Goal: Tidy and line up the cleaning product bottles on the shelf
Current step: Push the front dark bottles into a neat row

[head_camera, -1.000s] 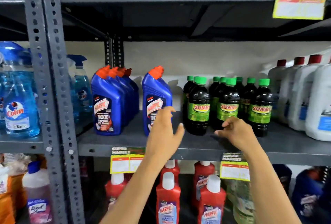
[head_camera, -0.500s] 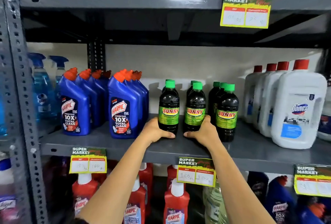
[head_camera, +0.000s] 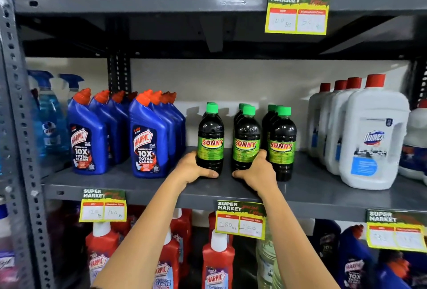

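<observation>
Dark Sunny bottles with green caps stand in three short rows on the grey middle shelf point(head_camera: 143, 184). My left hand point(head_camera: 193, 168) wraps the base of the front left Sunny bottle point(head_camera: 210, 136). My right hand point(head_camera: 256, 172) grips the base of the front middle Sunny bottle point(head_camera: 246, 137). The right Sunny row point(head_camera: 282, 140) stands untouched beside my right hand. Two rows of blue Harpic bottles point(head_camera: 146, 140) with orange caps stand to the left.
White Domex bottles point(head_camera: 372, 136) line the right end of the shelf, blue spray bottles point(head_camera: 47, 115) the far left. Purple bags sit on the shelf above. Red Harpic bottles point(head_camera: 217, 263) fill the shelf below. Yellow price tags point(head_camera: 240, 220) hang on the shelf edges.
The view has shifted right. My hands left the blue Harpic bottle and the shelf, closed on two front Sunny bottles, and the Sunny rows now stand further apart.
</observation>
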